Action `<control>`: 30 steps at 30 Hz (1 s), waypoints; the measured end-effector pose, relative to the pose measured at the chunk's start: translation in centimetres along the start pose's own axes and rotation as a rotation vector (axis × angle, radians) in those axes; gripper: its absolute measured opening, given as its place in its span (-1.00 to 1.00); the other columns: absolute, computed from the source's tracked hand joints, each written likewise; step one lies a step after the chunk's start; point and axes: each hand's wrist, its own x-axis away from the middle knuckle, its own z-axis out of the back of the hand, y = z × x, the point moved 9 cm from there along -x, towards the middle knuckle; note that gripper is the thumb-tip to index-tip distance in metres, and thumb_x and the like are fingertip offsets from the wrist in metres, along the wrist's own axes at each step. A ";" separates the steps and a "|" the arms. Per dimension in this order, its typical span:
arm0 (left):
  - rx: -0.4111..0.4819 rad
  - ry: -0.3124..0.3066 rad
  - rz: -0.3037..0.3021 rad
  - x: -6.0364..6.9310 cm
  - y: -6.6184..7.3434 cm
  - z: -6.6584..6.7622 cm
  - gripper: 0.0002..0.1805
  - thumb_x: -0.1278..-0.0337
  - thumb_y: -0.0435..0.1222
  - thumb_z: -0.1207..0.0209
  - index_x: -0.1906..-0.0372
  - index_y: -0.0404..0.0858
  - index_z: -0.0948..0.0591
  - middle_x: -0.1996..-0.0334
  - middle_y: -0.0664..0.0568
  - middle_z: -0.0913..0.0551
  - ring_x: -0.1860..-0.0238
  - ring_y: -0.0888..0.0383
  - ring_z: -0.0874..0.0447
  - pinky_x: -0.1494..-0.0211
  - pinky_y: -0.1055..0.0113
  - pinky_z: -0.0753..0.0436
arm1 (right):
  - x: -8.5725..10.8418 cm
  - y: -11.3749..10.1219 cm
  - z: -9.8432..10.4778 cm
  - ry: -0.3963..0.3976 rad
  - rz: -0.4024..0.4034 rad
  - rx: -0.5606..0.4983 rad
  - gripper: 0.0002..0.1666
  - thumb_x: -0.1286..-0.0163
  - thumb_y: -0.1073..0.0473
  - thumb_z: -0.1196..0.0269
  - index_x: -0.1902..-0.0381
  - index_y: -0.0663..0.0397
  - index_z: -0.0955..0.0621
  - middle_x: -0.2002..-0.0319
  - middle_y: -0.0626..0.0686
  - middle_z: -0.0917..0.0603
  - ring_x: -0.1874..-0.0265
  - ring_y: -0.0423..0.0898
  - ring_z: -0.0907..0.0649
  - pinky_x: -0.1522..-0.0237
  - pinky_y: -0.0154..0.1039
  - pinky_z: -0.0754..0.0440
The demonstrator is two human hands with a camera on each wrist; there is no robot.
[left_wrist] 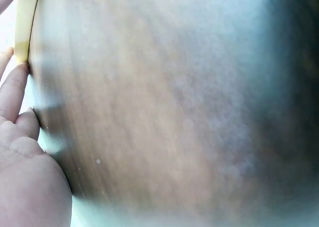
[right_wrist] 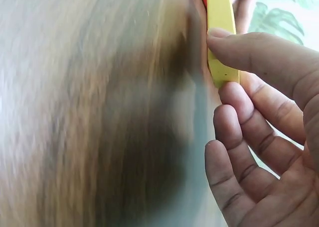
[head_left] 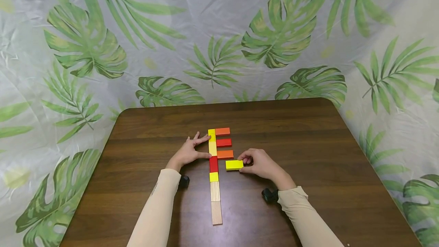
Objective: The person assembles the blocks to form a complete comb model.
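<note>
A column of flat wooden blocks runs down the middle of the table: a yellow block [head_left: 211, 134] at the far end, then a pale yellow block [head_left: 213, 149], a red block [head_left: 213, 164], a short yellow block [head_left: 214, 177] and two plain wood blocks [head_left: 215, 191]. To its right lie an orange block [head_left: 222, 132], a second red block [head_left: 224, 143] and another orange block [head_left: 225, 154]. My left hand [head_left: 188, 152] touches the column's left side with spread, straight fingers. Between thumb and fingers, my right hand [head_left: 262, 164] pinches a bright yellow block [head_left: 234, 165], just nearer than the lower orange one.
The dark brown table [head_left: 144, 209] has rounded far corners. Behind it hangs a leaf-patterned sheet [head_left: 219, 29]. A black wrist camera [head_left: 184, 182] sits at the left wrist, and a second black camera [head_left: 269, 195] at the right.
</note>
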 end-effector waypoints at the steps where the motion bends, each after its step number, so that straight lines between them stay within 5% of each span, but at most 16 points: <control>1: 0.002 0.000 0.001 0.0 0.0 0.0 -0.13 -0.15 -0.02 -0.55 -0.59 0.17 -0.48 -0.75 -0.11 -0.08 -0.79 -0.28 0.30 -0.75 -0.40 0.16 | -0.1 -0.2 -0.1 -0.003 0.004 0.001 -0.67 -0.19 0.20 -0.65 0.11 0.12 -0.79 0.30 -0.04 -0.69 0.27 -0.16 -0.58 0.18 -0.38 -0.61; 19: 0.010 0.000 -0.007 -0.1 0.0 -0.1 -0.13 -0.17 -0.03 -0.55 -0.59 0.17 -0.48 -0.69 0.11 -0.27 -0.81 -0.10 0.27 -0.78 -0.31 0.24 | -0.8 -1.2 -2.2 -0.055 -0.031 -0.001 -0.67 -0.22 0.20 -0.63 0.10 0.05 -0.76 0.30 -0.05 -0.65 0.27 -0.14 -0.57 0.19 -0.38 -0.61; 30: 0.009 0.005 -0.004 0.1 0.0 0.0 -0.13 -0.16 -0.01 -0.55 -0.59 0.16 -0.48 -0.70 0.06 -0.25 -0.80 -0.20 0.28 -0.76 -0.38 0.20 | -0.9 -1.1 -2.6 -0.062 -0.061 -0.003 -0.65 -0.21 0.18 -0.64 0.08 0.00 -0.74 0.32 -0.07 -0.64 0.29 -0.16 -0.56 0.20 -0.37 -0.59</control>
